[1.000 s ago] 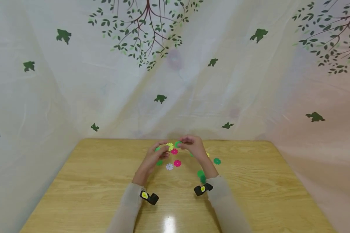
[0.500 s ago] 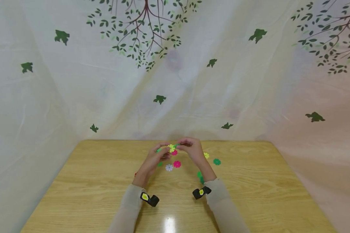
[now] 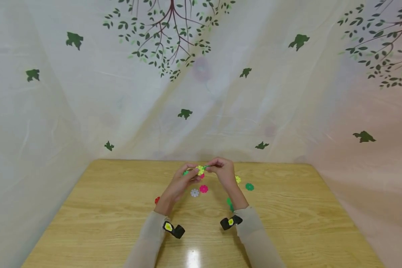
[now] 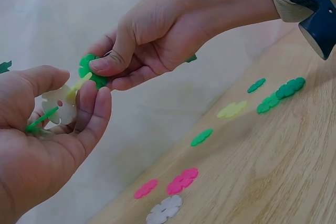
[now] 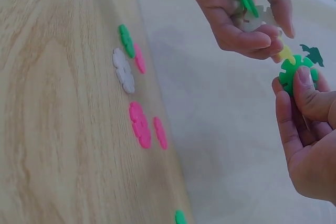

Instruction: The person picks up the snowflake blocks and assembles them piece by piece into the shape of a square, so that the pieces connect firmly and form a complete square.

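Above the far part of the table, my left hand (image 3: 182,182) holds a small cluster of notched, flower-shaped interlocking discs. In the left wrist view, the cluster shows a white disc (image 4: 65,109), a green disc (image 4: 42,119) seen edge-on and a yellow disc (image 4: 80,84) also edge-on. My right hand (image 3: 223,172) pinches another green disc (image 5: 295,76) between thumb and fingers. Its rim meets the yellow disc's edge, crosswise to it. Part of the cluster is hidden by the left fingers.
Loose discs lie on the wooden table (image 3: 288,223): pink (image 3: 203,189), white (image 3: 194,192), red (image 3: 157,200), yellow (image 3: 238,179) and several green (image 3: 249,187). A pale patterned curtain (image 3: 137,111) hangs behind the table's far edge.
The right hand's green disc has turned edge-on and come against the yellow disc, closing the gap between them. The left hand has shifted slightly right, uncovering the red disc.
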The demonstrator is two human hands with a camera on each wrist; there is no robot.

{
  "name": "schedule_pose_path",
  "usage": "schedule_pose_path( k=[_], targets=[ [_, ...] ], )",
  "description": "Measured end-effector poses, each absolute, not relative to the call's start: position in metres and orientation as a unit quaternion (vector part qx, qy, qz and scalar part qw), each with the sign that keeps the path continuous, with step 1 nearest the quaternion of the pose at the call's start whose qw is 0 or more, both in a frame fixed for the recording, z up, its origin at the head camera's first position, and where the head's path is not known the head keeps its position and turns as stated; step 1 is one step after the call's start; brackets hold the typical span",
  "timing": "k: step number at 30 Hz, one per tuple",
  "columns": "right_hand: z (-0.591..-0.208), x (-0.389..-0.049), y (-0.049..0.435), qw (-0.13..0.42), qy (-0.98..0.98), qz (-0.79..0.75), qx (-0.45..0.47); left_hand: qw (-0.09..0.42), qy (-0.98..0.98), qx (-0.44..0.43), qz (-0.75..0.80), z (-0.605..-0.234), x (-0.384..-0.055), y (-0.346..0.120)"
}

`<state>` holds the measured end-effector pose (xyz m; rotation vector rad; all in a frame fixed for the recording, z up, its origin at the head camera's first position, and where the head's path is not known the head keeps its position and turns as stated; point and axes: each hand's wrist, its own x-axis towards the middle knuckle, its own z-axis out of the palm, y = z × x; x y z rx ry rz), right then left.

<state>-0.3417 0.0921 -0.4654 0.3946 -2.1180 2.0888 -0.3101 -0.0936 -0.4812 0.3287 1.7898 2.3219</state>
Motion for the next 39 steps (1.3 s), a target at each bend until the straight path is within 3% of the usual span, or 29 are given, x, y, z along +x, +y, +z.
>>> schedule_pose_path(
  k=[9, 24, 39],
  targets=[
    [-0.465, -0.341, 0.091, 0.09, -0.709, 0.685, 0.139, 0.091, 0.592, 0.109, 0.793, -0.481, -0.309, -0.088],
    [-0.454, -0.342, 0.102, -0.011, -0.73, 0.639, 0.243, 0.093, 0.63, 0.078, 0.767, -0.48, -0.311, -0.099],
    [-0.449, -0.349, 0.105, -0.051, -0.817, 0.491, 0.297, 0.073, 0.676, 0.012, 0.733, -0.483, -0.316, -0.111]
  ],
)
